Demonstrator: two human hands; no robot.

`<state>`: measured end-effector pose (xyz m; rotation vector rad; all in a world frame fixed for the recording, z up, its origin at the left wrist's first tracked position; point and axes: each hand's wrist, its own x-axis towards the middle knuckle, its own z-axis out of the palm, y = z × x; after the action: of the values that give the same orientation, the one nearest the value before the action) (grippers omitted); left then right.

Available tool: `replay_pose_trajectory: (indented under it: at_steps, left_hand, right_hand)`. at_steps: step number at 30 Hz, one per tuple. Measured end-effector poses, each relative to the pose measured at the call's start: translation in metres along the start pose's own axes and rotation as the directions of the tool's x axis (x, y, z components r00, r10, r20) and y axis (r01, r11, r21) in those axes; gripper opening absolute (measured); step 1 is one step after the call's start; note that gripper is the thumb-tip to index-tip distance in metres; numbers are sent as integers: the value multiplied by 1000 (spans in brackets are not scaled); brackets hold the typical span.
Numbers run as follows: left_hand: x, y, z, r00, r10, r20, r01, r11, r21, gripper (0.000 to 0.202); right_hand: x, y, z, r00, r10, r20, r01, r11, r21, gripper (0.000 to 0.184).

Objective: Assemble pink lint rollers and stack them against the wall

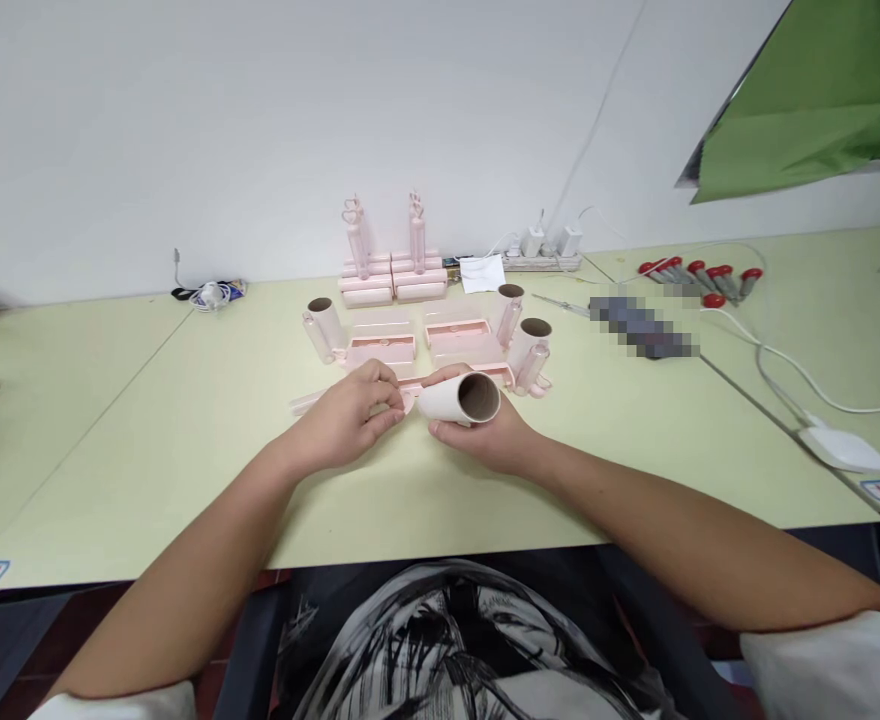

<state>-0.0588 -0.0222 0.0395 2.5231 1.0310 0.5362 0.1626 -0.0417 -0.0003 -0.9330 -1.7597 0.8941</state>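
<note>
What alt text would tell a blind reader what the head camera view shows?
A person's right hand holds a pale hollow tube over a yellowish table, while the left hand pinches a small pink piece beside it. Beyond the hands are pink boxes, similar tubes and a power strip by the wall.

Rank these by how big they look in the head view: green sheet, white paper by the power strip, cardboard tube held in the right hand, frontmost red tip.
1. Green sheet
2. Cardboard tube
3. White paper
4. Frontmost red tip

Apparent size only: the tube is nearer the camera than the paper.
</note>
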Motion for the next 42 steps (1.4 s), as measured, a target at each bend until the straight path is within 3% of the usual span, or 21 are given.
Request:
replay_pose_trajectory:
  at_steps: [5, 12, 14, 17, 20, 25, 30, 35, 42]
  left_hand:
    - [-1, -4, 2, 996, 18, -86, -29, 991, -127, 15]
    - [0, -8, 11, 989, -52, -139, 9, 956, -292, 16]
    - [1, -7, 14, 985, -101, -137, 35, 906, -423, 17]
    - [3, -3, 16, 976, -181, -124, 59, 759, -648, 21]
    - [5, 1, 13, 964, -230, -136, 49, 654, -755, 26]
    - [6, 5, 7, 939, -234, -253, -47, 641, -766, 28]
    - [4, 1, 12, 902, -297, -314, -82, 596, -799, 23]
    - [5, -4, 20, 916, -247, -317, -181, 450, -875, 19]
    - [5, -1, 20, 935, -187, -303, -197, 438, -877, 23]
  right_hand:
    - [1, -2, -1, 999, 32, 28, -32, 999, 12, 34]
    - [3, -5, -2, 992, 75, 104, -69, 996, -59, 23]
    - [3, -6, -2, 978, 110, 177, -99, 992, -73, 22]
    - [1, -6, -2, 924, 192, 330, -166, 980, -107, 21]
    - [-1, -5, -3, 881, 205, 426, -157, 977, -146, 29]
    - [-1, -5, -5, 850, 144, 506, -61, 982, -178, 35]
    - [-1, -9, -6, 814, 158, 559, -52, 978, -202, 36]
    - [-1, -11, -5, 797, 184, 575, -82, 977, -198, 36]
    - [-1, -5, -4, 815, 177, 551, -129, 984, -125, 41]
